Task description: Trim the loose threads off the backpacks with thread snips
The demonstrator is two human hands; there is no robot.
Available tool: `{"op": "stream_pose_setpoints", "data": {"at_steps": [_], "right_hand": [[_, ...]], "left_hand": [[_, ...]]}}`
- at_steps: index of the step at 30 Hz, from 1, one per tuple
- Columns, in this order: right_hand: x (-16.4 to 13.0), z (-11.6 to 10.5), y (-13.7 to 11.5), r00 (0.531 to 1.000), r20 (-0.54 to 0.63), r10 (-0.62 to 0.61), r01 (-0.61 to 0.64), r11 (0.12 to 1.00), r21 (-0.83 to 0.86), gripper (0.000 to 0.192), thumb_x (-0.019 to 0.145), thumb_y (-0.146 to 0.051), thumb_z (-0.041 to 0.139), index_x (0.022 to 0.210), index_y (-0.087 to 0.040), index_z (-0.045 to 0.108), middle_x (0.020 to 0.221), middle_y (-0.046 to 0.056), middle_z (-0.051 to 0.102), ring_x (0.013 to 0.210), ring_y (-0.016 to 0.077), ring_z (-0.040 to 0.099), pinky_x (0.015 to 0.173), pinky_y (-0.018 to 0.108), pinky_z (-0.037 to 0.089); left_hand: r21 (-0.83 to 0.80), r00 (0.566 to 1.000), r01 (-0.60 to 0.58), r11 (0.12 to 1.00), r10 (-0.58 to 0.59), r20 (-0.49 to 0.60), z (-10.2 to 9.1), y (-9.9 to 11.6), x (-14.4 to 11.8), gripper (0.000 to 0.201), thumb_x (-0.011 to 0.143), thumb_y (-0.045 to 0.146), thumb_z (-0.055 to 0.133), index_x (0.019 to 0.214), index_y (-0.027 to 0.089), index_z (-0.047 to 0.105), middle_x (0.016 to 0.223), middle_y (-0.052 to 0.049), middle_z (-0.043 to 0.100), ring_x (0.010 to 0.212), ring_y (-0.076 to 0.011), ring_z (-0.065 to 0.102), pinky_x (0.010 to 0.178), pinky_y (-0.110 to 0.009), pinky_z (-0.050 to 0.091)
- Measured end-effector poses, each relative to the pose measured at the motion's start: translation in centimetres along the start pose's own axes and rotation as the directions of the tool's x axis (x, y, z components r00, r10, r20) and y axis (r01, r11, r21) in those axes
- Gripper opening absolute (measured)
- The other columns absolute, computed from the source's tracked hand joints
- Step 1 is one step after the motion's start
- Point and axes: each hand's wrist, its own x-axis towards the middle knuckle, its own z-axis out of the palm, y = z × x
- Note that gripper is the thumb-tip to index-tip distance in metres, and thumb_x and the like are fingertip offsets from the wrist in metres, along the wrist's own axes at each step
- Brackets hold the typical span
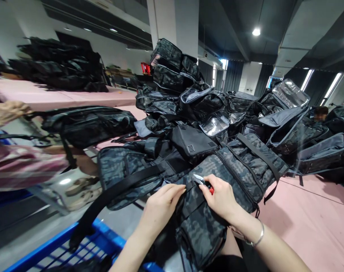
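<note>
**Snips at the seam of a camouflage bag**

Both forearms come up from the bottom edge of the frame to a camouflage bag (pixel 217 181) lying low centre, its near end hanging over the edge of the pink surface (pixel 310 223). Left hand (pixel 160 206) lies flat on the fabric, fingers together and clamped on nothing, apparently pressing the cloth taut. Right hand (pixel 221 196) has its grip closed on red-handled snips (pixel 202 181), the blades pointing left at a black strap (pixel 126 189) where it meets the bag, probably to reach a loose thread. A bracelet (pixel 258 236) circles the right wrist. Behind, across the centre and right, a pile of bags (pixel 245 109) covers the surface. At lower left sits a blue crate (pixel 84 245); at left, another person's sleeve (pixel 21 164), blurred.
</note>
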Motion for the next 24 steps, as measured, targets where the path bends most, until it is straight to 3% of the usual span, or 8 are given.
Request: {"op": "stream_pose_setpoints", "data": {"at_steps": [3,6,9,12,15,20,24], "right_hand": [[0.0,-0.1,-0.1,1.000,0.004,0.005,-0.005,1.000,0.013,0.017,0.090,-0.030,0.044,0.096,-0.019,0.056,0.089,0.003,0.066,0.080,0.0175,0.062,0.071,0.025,0.044],[0.1,-0.2,-0.1,1.000,0.000,0.016,-0.016,1.000,0.027,0.017,0.089,-0.030,0.045,0.096,-0.019,0.056,0.088,0.003,0.066,0.080,0.0180,0.062,0.071,0.025,0.044],[0.0,-0.2,0.0,0.999,-0.015,0.032,-0.031,0.998,0.056,0.016,0.088,-0.029,0.047,0.096,-0.019,0.056,0.088,0.003,0.067,0.081,0.0174,0.063,0.072,0.025,0.044],[0.0,-0.2,0.1,0.999,-0.025,0.044,-0.042,0.994,0.097,0.016,0.088,-0.029,0.048,0.096,-0.018,0.057,0.088,0.004,0.067,0.082,0.0165,0.063,0.074,0.024,0.045],[0.0,-0.2,0.3,0.998,-0.033,0.047,-0.043,0.992,0.120,0.015,0.088,-0.029,0.049,0.095,-0.019,0.057,0.087,0.003,0.067,0.082,0.0161,0.063,0.075,0.023,0.045],[0.0,-0.1,0.4,0.998,-0.047,0.038,-0.031,0.990,0.140,0.015,0.088,-0.030,0.048,0.093,-0.020,0.057,0.085,0.003,0.067,0.080,0.0167,0.063,0.073,0.024,0.045],[-0.1,0.1,0.4,0.997,-0.063,0.037,-0.026,0.985,0.169,0.015,0.087,-0.031,0.048,0.094,-0.020,0.057,0.086,0.002,0.067,0.080,0.0171,0.063,0.073,0.025,0.046]], "left_hand": [[0.171,0.993,-0.108,0.979,0.097,0.070,0.2,0.7,0.3,0.031,0.091,0.031,0.035,0.082,0.020,0.063,0.078,-0.003,0.066,0.069,-0.0146,0.062,0.063,-0.024,0.048],[0.261,0.989,-0.138,0.955,0.120,0.084,0.5,1.1,0.4,0.031,0.090,0.026,0.034,0.073,0.019,0.059,0.067,-0.002,0.059,0.060,-0.0136,0.057,0.056,-0.023,0.043],[0.082,0.997,-0.071,0.994,0.069,0.015,0.5,1.0,0.4,0.024,0.088,0.025,0.038,0.073,0.019,0.056,0.067,-0.001,0.058,0.059,-0.0115,0.054,0.056,-0.021,0.042],[-0.175,0.992,0.084,0.981,-0.098,-0.076,0.2,0.7,0.4,0.018,0.086,0.031,0.046,0.078,0.019,0.057,0.072,0.000,0.061,0.061,-0.0107,0.056,0.057,-0.020,0.045],[-0.247,0.973,0.159,0.956,-0.194,-0.123,0.0,0.6,0.4,0.021,0.085,0.037,0.049,0.081,0.020,0.060,0.078,-0.001,0.065,0.067,-0.0125,0.060,0.064,-0.022,0.048],[-0.075,1.000,-0.007,0.997,0.005,-0.025,0.4,1.0,0.8,0.026,0.088,0.036,0.044,0.085,0.020,0.064,0.082,-0.002,0.068,0.075,-0.0136,0.064,0.071,-0.022,0.049],[0.167,0.995,-0.098,0.981,0.092,0.042,0.8,1.9,1.2,0.031,0.091,0.030,0.036,0.085,0.019,0.064,0.081,-0.003,0.067,0.070,-0.0146,0.064,0.063,-0.024,0.049]]}}
